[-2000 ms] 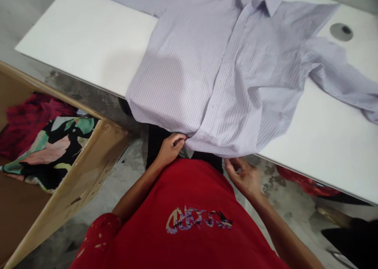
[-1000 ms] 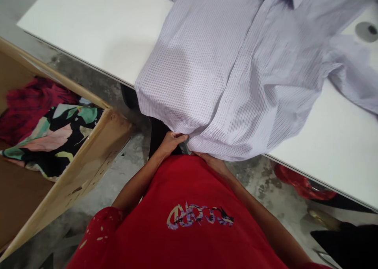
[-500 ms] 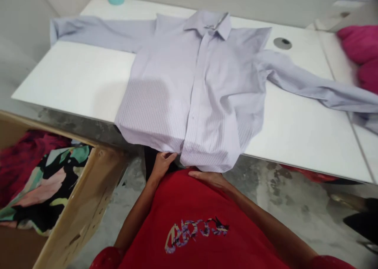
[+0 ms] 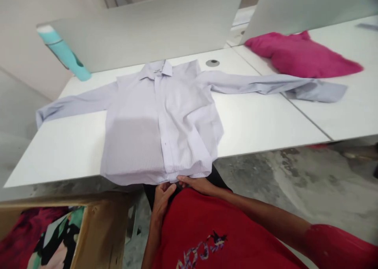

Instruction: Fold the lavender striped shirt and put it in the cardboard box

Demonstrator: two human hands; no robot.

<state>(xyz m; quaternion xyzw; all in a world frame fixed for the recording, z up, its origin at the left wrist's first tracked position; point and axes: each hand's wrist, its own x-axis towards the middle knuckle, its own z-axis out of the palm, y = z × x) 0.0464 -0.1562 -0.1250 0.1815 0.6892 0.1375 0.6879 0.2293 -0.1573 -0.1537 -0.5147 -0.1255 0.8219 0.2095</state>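
Note:
A pale lilac striped button-up shirt (image 4: 132, 135) lies face up on the white table, collar towards the back and both sleeves stretched out sideways. Its hem hangs over the front edge, close to my body. My left hand (image 4: 163, 194) pinches the hem just left of the button placket. With thumb on top, my right hand (image 4: 196, 183) grips the hem at the placket's lower end, its other fingers hidden under the cloth. Creases run across the shirt's right half.
The white table (image 4: 260, 123) has a grey partition behind it. A teal bottle (image 4: 65, 54) stands at the back left, and a magenta cloth (image 4: 301, 54) lies at the back right. Below left, a cardboard box (image 4: 100, 225) holds patterned clothes (image 4: 56, 237).
My view has swung to the right and up, bringing in the whole right sleeve and magenta cloth. My right hand has come closer to my left, now holding the hem at the placket.

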